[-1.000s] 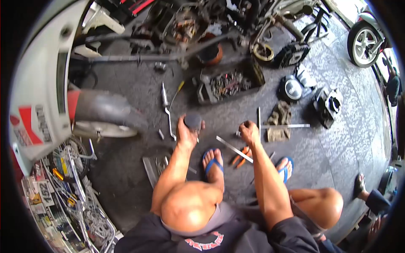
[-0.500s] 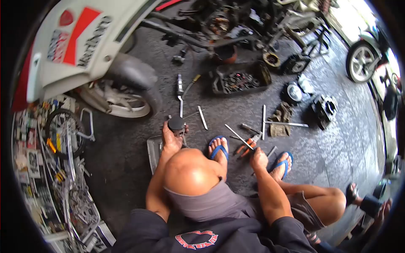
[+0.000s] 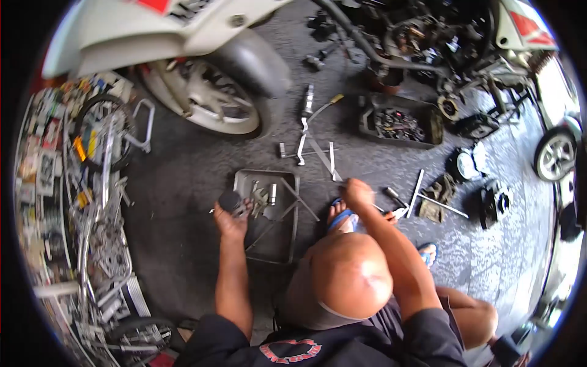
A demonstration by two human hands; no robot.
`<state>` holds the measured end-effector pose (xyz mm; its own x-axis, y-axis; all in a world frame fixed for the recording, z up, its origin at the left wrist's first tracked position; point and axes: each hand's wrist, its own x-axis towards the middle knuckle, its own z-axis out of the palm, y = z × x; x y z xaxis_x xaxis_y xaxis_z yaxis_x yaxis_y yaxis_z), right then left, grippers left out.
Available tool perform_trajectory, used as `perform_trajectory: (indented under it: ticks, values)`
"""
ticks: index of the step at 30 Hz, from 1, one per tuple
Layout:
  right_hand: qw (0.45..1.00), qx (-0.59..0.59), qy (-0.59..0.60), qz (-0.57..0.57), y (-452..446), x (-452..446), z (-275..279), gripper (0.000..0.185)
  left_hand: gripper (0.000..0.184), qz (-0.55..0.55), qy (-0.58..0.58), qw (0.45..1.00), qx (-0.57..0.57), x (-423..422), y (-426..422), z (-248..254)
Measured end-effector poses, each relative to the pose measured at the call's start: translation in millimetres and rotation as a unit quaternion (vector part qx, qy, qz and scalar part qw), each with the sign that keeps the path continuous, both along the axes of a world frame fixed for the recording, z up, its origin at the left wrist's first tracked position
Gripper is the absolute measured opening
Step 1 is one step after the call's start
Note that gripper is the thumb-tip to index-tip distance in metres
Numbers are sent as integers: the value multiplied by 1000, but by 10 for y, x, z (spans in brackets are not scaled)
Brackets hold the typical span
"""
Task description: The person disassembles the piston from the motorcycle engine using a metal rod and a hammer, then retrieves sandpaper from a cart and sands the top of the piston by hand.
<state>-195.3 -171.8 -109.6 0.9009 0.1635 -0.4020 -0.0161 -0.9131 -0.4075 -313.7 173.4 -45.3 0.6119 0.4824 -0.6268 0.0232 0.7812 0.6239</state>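
My left hand point(image 3: 231, 219) is closed round a dark round-topped metal part point(image 3: 230, 200), over the left edge of a grey tray point(image 3: 296, 238). A shiny socket point(image 3: 273, 194) and other metal pieces lie in that tray. My right hand point(image 3: 358, 194) is closed above my left foot; a blurred thin strip point(image 3: 323, 158) reaches toward its fingers, but what they grip cannot be made out. To its right are pliers point(image 3: 397, 213), partly hidden by my forearm, and a T-shaped metal tool point(image 3: 416, 192).
A white motorcycle point(image 3: 177, 37) with its front wheel point(image 3: 223, 104) stands at the upper left. A parts bin point(image 3: 431, 131), engine parts point(image 3: 494, 205) and a rag point(image 3: 437, 199) lie to the right. Frame-like metal parts point(image 3: 104, 244) line the left side.
The view has swung left, bringing the whole tray into sight. My left hand has carried the round part to the tray's left edge. My right hand has moved from beside the pliers toward the tray.
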Motion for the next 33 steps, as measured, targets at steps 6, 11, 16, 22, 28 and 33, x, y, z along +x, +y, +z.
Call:
perform_trajectory:
  ticks: [6, 11, 16, 22, 28, 33]
  values:
    - [973, 204, 92, 58, 1043, -185, -132, 56, 58, -17, 15, 1000, 10, -302, 268, -240]
    - [951, 177, 23, -251, 92, -290, -13, 42, 51, -11, 53, 998, 40, -223, 176, -195]
    - [957, -79, -174, -217, -1138, -483, -413, 24, 51, -51, 50, 997, 34, 118, -44, -329]
    - [984, 21, -125, -124, -1347, -236, -705, 18, 50, -104, 40, 994, 12, 526, -415, -136]
    - [970, 202, 65, -121, 307, -255, 19, 43, 56, -97, 1, 995, 18, 543, -256, -252]
    - [959, 208, -30, -189, 428, -527, -99, 34, 52, -92, 1, 995, 37, 474, -180, -140]
